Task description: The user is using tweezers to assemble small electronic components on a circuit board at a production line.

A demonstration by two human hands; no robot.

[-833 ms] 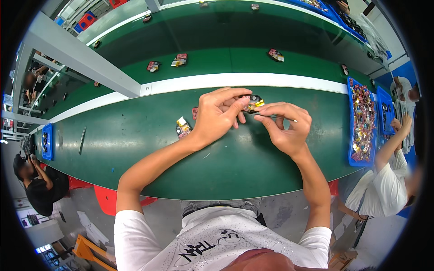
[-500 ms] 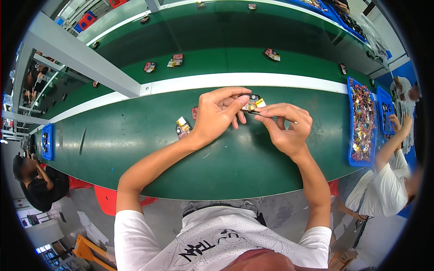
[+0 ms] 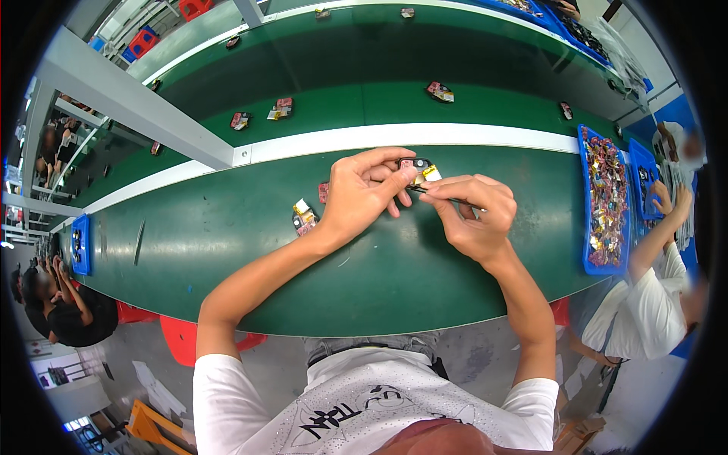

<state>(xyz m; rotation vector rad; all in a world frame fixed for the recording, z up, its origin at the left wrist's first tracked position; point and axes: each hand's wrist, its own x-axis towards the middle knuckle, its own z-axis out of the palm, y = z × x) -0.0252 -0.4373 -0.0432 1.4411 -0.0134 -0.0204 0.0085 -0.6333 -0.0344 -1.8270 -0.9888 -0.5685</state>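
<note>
Toward the far edge of the green worktop [image 3: 425, 284], just short of the white rail [image 3: 394, 135]: small black gadget [image 3: 426, 173], red and yellow parts showing, raised between both hands. Left hand [image 3: 364, 191] grips it at its left side, thumb on top. Right hand [image 3: 479, 214] pinches a thin dark tool [image 3: 462, 202] between thumb and fingers, its tip beside the gadget's lower edge; actual contact, cannot tell. Beside left forearm: second gadget [image 3: 305, 220], pale flap up; red piece [image 3: 324, 192] just beyond, partly behind the left hand. Worktop's right end: blue tray [image 3: 586, 227] heaped with small parts, well apart from the right hand, green surface running between. Left end: small blue tray [image 3: 82, 268]; metal strip [image 3: 139, 241] near it. Wide green stretch from the forearms to the curved near edge.
</note>
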